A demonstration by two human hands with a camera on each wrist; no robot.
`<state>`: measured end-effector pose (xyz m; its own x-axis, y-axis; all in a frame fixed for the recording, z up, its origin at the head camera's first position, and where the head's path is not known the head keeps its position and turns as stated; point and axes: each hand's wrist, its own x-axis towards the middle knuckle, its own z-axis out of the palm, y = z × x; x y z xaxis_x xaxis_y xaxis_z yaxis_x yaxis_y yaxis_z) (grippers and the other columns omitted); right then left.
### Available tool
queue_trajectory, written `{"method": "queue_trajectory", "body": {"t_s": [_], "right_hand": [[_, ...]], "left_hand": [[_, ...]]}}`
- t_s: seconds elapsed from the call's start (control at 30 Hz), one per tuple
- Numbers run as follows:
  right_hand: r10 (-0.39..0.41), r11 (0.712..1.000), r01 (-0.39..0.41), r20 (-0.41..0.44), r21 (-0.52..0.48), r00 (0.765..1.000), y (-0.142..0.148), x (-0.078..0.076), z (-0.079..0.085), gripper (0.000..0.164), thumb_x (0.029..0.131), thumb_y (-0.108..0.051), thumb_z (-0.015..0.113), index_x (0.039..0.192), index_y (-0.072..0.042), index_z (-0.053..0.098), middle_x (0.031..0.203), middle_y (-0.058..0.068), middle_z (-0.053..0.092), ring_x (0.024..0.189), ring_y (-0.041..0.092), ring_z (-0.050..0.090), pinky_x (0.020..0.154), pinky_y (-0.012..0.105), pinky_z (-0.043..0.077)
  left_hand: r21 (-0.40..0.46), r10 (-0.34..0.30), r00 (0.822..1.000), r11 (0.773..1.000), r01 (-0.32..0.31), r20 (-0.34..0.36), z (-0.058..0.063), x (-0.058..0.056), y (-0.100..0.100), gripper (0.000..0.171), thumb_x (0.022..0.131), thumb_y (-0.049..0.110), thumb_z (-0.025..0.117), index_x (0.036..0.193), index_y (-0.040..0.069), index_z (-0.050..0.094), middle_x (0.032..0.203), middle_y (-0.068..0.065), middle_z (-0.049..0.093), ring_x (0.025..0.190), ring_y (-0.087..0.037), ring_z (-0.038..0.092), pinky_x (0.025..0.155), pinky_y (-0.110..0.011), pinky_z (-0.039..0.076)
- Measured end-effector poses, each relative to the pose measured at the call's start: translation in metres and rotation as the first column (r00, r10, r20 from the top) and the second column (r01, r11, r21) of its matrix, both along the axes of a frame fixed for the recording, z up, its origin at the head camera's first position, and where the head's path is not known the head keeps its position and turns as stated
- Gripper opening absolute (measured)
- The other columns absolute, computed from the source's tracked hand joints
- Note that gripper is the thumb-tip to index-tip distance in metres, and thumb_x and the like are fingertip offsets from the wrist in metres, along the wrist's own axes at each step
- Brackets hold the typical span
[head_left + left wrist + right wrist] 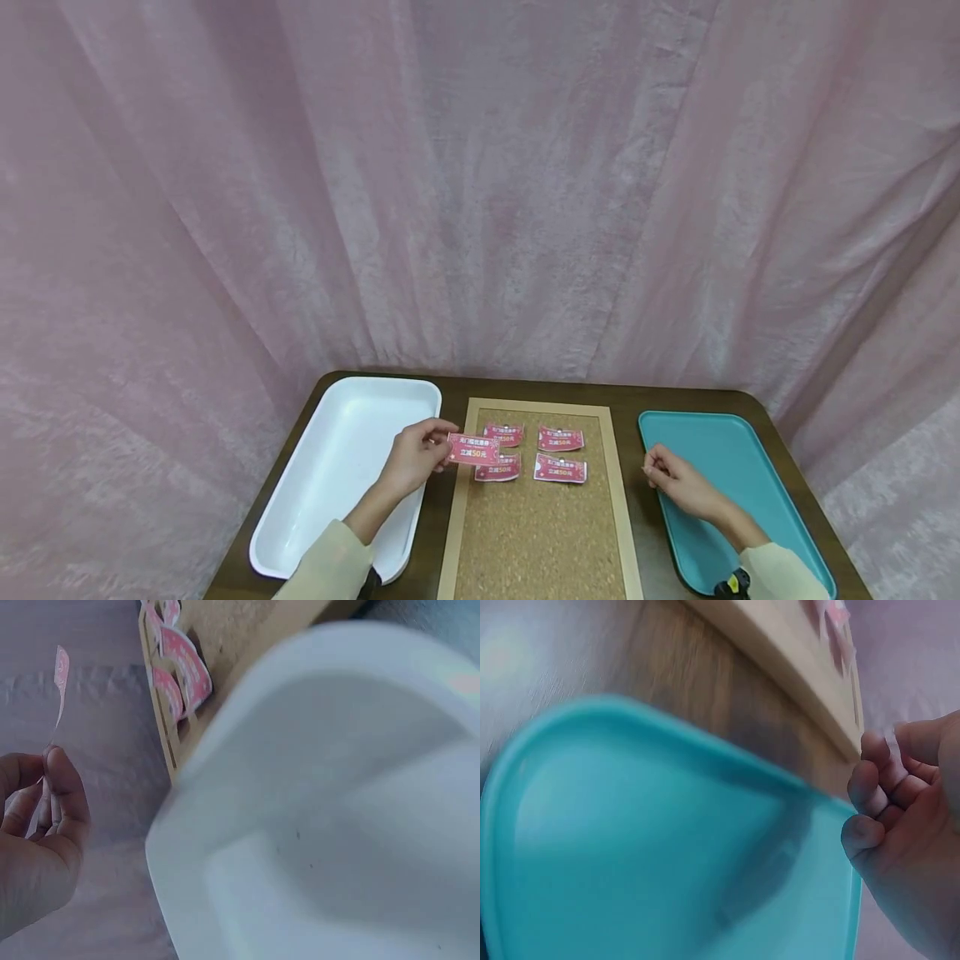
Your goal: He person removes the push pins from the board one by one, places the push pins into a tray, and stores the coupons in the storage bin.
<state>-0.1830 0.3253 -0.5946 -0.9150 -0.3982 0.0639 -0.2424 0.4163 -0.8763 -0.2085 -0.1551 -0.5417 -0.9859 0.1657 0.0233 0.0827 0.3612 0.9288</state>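
Observation:
My left hand [411, 458] pinches a red-pink paper coupon [474, 450] by its left end, between thumb and fingers. The coupon is above the left edge of a cork board [540, 533] and partly covers two coupons behind it. In the left wrist view it appears nearly edge-on. Several similar coupons, one a pink coupon [561, 469], are on the upper part of the board, some with curling edges. My right hand [682, 483] hovers over the left rim of a teal tray [738, 454], fingers curled and thumb near the index finger. Whether something tiny sits between them is unclear.
A deep white tray [330, 475] stands left of the board, with a few dark specks inside in the left wrist view. The dark wooden table [630, 400] has rounded far corners. Behind it hangs a pink velvet curtain [480, 208].

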Motion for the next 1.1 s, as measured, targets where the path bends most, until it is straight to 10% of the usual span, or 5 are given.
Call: {"method": "queue_trajectory", "body": {"t_s": [0.67, 1.1], "right_hand": [[-0.091, 0.987, 0.078, 0.093, 0.138, 0.992, 0.057, 0.005, -0.006, 0.007, 0.105, -0.002, 0.059, 0.103, 0.005, 0.059, 0.090, 0.009, 0.058, 0.077, 0.008, 0.051, 0.068, 0.025, 0.043], [-0.107, 0.979, 0.083, 0.122, 0.187, 0.987, 0.080, 0.008, -0.010, 0.009, 0.105, -0.002, 0.059, 0.102, 0.006, 0.060, 0.093, 0.011, 0.061, 0.081, 0.004, 0.052, 0.071, 0.024, 0.046]], "left_hand": [[0.052, 0.141, 0.989, 0.988, -0.143, 0.033, -0.012, -0.014, -0.061, 0.028, 0.095, -0.005, 0.070, 0.123, -0.005, 0.071, 0.094, -0.016, 0.069, 0.065, -0.016, 0.066, 0.058, -0.027, 0.059], [-0.084, 0.173, 0.982, 0.983, -0.166, 0.079, -0.021, -0.020, -0.099, 0.026, 0.096, -0.004, 0.066, 0.121, -0.006, 0.071, 0.092, -0.016, 0.071, 0.069, -0.016, 0.068, 0.062, -0.029, 0.061]]}}
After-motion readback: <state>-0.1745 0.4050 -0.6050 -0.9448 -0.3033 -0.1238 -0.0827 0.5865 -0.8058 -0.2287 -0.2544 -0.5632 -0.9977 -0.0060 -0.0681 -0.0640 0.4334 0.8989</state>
